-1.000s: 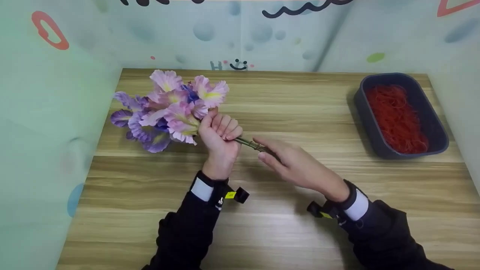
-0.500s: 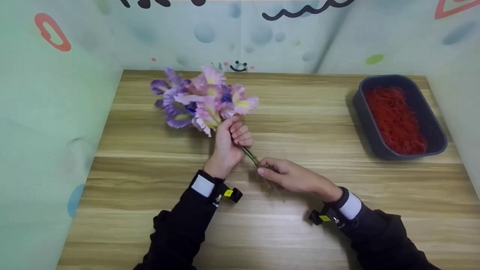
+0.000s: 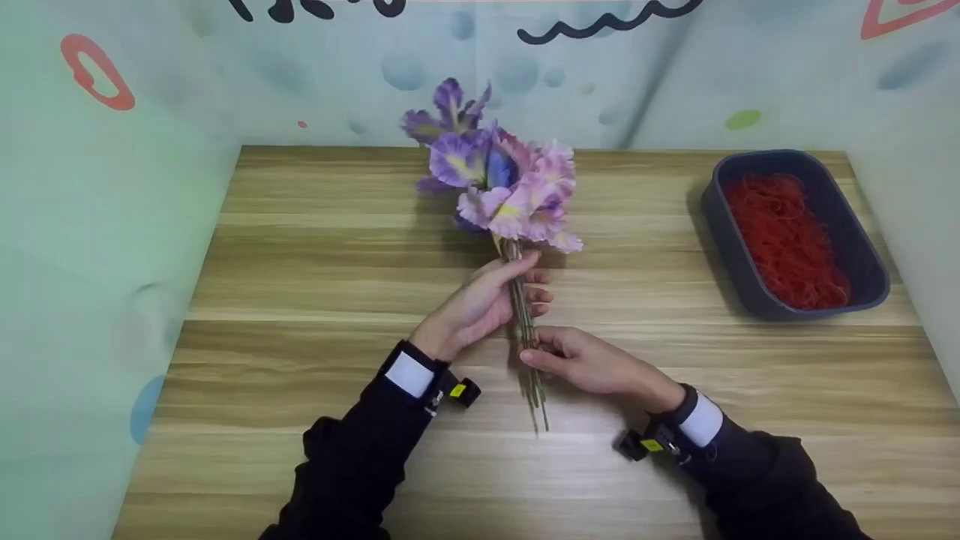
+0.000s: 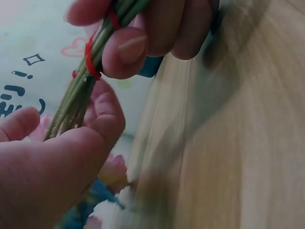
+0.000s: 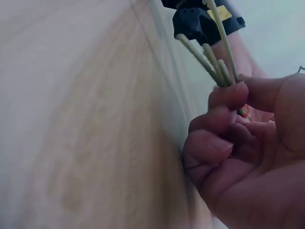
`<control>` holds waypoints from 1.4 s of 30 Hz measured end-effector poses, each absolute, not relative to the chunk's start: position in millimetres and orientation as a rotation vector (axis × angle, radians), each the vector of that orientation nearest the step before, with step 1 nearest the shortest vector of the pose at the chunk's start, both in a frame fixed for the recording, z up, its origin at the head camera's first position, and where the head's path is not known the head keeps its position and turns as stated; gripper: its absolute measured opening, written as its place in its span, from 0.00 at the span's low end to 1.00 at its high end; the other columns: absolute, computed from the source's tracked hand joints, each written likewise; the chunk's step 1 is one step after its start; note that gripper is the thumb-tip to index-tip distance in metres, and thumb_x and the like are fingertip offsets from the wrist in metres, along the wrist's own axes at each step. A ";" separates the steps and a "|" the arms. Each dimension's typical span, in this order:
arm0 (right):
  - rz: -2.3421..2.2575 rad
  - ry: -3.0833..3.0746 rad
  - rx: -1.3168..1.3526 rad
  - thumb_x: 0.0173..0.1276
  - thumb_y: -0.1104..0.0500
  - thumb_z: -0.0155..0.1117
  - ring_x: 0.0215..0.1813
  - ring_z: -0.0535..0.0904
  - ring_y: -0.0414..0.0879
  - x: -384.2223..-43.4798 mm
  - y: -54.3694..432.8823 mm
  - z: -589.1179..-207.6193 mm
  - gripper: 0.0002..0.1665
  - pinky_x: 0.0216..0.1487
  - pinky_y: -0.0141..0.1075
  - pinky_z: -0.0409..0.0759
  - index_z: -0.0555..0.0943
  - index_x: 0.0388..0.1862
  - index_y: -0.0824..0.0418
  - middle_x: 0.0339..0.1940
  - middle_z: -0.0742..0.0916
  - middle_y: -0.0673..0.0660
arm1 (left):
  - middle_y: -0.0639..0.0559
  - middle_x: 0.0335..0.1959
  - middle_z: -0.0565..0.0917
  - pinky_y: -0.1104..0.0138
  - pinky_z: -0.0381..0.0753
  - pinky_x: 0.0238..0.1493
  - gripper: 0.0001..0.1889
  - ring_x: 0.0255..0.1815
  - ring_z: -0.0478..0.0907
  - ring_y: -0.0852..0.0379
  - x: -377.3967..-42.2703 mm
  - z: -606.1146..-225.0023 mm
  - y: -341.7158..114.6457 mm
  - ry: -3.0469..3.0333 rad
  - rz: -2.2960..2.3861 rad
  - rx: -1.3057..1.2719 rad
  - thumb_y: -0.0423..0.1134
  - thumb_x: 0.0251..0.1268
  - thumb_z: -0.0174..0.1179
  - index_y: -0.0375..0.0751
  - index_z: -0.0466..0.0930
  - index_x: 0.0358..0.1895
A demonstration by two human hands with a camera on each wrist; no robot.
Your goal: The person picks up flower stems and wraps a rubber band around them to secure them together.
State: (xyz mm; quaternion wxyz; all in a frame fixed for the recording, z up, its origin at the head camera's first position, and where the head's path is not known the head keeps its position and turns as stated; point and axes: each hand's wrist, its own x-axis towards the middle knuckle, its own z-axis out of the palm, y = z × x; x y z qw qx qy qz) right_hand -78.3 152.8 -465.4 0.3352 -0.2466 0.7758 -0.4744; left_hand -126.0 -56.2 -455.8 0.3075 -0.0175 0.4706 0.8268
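A bunch of purple and pink artificial irises point(image 3: 510, 199) is held over the table, blooms toward the back wall and stems toward me. My left hand point(image 3: 476, 304) holds the stems just below the blooms, thumb across the front and fingers behind, loosely. Lower down, my right hand point(image 3: 589, 360) pinches the stems between thumb and fingers. Red rubber bands point(image 4: 89, 57) circle the stems in the left wrist view, close to the right fingertips. Cut stem ends point(image 5: 207, 62) stick out past my right hand in the right wrist view.
A dark blue bin point(image 3: 731, 240) at the back right holds a heap of red rubber bands point(image 3: 787, 244). Patterned panels point(image 3: 337, 75) enclose the wooden table point(image 3: 315, 285) at the back and sides.
The flowers have moved right and swung from pointing left to nearly upright in the view. My left hand has loosened and turned palm toward the stems; my right fingers now pinch them.
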 end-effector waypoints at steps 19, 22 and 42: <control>-1.259 1.945 -0.570 0.90 0.54 0.62 0.23 0.73 0.34 -82.3 170.3 -472.6 0.17 0.26 0.25 0.73 0.86 0.57 0.69 0.27 0.82 0.45 | 0.44 0.61 0.90 0.70 0.93 0.54 0.23 0.45 0.90 0.63 -120.5 -477.5 -79.2 1.479 2.062 0.048 0.34 0.93 0.50 0.25 0.70 0.80; -1.278 1.927 -0.552 0.90 0.54 0.62 0.22 0.76 0.34 -82.4 171.1 -474.4 0.18 0.26 0.25 0.77 0.86 0.57 0.70 0.25 0.84 0.45 | 0.50 0.55 0.92 0.70 0.93 0.53 0.24 0.44 0.90 0.63 -121.5 -481.8 -79.1 1.419 2.088 0.036 0.34 0.93 0.50 0.25 0.69 0.80; -1.314 1.893 -0.497 0.91 0.53 0.59 0.23 0.79 0.34 -85.3 173.4 -475.4 0.21 0.28 0.26 0.82 0.84 0.57 0.73 0.23 0.85 0.42 | 0.53 0.44 0.93 0.68 0.95 0.52 0.12 0.41 0.92 0.60 -125.1 -486.6 -78.5 1.228 2.156 -0.038 0.32 0.92 0.50 0.42 0.85 0.56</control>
